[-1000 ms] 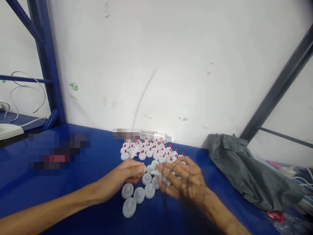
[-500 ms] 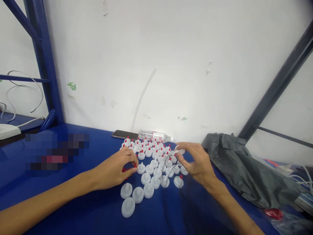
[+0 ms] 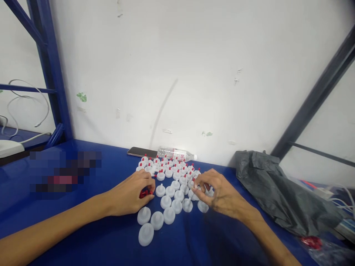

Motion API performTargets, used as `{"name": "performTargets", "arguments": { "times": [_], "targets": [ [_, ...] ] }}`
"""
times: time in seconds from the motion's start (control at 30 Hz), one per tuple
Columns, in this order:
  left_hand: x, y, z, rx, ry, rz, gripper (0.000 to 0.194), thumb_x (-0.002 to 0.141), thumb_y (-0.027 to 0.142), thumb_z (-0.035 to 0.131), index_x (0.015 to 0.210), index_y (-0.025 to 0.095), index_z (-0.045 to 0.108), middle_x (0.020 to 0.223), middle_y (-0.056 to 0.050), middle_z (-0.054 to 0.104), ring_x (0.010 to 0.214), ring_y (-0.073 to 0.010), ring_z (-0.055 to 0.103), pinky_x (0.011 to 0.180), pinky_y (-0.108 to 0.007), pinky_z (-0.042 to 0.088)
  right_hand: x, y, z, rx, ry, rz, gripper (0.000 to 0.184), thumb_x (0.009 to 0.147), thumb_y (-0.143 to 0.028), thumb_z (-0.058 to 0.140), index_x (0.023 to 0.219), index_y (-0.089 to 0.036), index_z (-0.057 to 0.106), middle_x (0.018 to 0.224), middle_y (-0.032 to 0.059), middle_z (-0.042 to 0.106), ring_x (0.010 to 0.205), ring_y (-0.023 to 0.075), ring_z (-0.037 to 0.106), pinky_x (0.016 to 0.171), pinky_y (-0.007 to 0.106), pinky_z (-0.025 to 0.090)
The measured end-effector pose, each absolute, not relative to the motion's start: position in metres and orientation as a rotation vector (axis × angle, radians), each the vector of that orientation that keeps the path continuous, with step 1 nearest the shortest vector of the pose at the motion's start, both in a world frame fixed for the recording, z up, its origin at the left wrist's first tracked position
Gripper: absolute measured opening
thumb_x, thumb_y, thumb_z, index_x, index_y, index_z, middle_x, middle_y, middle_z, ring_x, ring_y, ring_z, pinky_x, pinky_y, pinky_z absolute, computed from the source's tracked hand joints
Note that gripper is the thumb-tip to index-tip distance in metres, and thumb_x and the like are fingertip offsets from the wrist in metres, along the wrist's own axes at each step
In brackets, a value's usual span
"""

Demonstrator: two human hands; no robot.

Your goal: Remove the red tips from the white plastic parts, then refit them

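Observation:
My left hand [image 3: 135, 193] is curled on the left of a group of white nozzle lids, with several small red caps [image 3: 144, 193] in its bent fingers. Bare white nozzle lids [image 3: 165, 202] lie just right of it and in front. My right hand [image 3: 219, 190] is among the lids on the right side, thumb and forefinger pinched close to a white lid [image 3: 191, 194]; its fingers hide what is between them. Another white lid [image 3: 203, 207] sits partly under this hand. Behind, many lids with red tips [image 3: 168, 171] stand crowded together.
A clear plastic bottle [image 3: 177, 153] and a phone [image 3: 142, 152] lie by the wall. To the right a dark grey plastic bag [image 3: 271, 188] covers part of the blue table [image 3: 111, 236]. A clear bag with red items [image 3: 312, 242] sits at lower right.
My right hand has come down and left, and the white lid it held up is no longer seen in its fingers. My left hand stays nearly in place, its fingers curled.

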State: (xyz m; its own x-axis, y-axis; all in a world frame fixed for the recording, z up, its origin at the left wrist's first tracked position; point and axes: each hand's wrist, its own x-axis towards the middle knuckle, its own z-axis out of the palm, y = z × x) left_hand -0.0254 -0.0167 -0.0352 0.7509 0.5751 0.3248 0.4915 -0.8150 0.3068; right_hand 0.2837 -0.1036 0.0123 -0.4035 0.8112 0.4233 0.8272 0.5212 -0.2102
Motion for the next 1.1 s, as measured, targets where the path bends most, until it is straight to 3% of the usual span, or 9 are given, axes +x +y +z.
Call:
{"name": "performTargets", "arguments": {
  "times": [0.37,0.47,0.63,0.8,1.1],
  "targets": [
    [-0.024,-0.018,-0.031,2.737,0.872,0.541,0.004,0.09,0.026,0.062,0.092,0.022,0.063,0.098,-0.004,0.064,0.095,-0.0232,0.057,0.088,-0.035,0.044,0.284,-0.11,0.008,-1.341,-2.41,0.039,0.012,0.09,-0.024,0.067,0.079,-0.025,0.072,0.085,-0.001,0.075,0.082,0.0189,0.069,0.092,0.036,0.05],
    [-0.025,-0.019,-0.031,2.737,0.882,0.534,0.004,0.09,0.025,0.061,0.092,0.022,0.063,0.098,-0.004,0.064,0.095,-0.0232,0.057,0.087,-0.035,0.044,0.283,-0.111,0.011,-1.333,-2.429,0.048,0.015,0.094,-0.031,0.066,0.081,-0.026,0.074,0.085,-0.0003,0.075,0.083,0.0198,0.07,0.095,0.037,0.048],
    [-0.026,-0.018,-0.033,2.738,0.881,0.527,0.006,0.091,0.027,0.06,0.093,0.023,0.064,0.099,-0.004,0.063,0.095,-0.0236,0.056,0.087,-0.036,0.043,0.288,-0.108,0.021,-1.482,-2.375,0.031,0.03,0.101,-0.038,0.055,0.081,-0.024,0.072,0.08,0.0011,0.075,0.076,0.0188,0.067,0.079,0.032,0.047],
    [-0.025,-0.018,-0.033,2.728,0.892,0.522,0.006,0.091,0.025,0.061,0.095,0.022,0.065,0.101,-0.004,0.063,0.096,-0.0234,0.055,0.089,-0.037,0.042,0.298,-0.108,0.034,-1.745,-2.361,0.394,0.02,0.093,-0.042,0.066,0.094,-0.025,0.076,0.075,-0.0015,0.073,0.068,0.0153,0.065,0.064,0.026,0.042],
    [-0.025,-0.017,-0.034,2.732,0.885,0.517,0.005,0.091,0.026,0.061,0.095,0.023,0.064,0.101,-0.004,0.062,0.096,-0.0233,0.055,0.088,-0.037,0.042,0.302,-0.107,0.029,-1.818,-2.354,0.681,0.026,0.089,-0.042,0.071,0.107,-0.024,0.075,0.08,-0.0005,0.072,0.07,0.0163,0.064,0.063,0.025,0.042]
  ]
}}
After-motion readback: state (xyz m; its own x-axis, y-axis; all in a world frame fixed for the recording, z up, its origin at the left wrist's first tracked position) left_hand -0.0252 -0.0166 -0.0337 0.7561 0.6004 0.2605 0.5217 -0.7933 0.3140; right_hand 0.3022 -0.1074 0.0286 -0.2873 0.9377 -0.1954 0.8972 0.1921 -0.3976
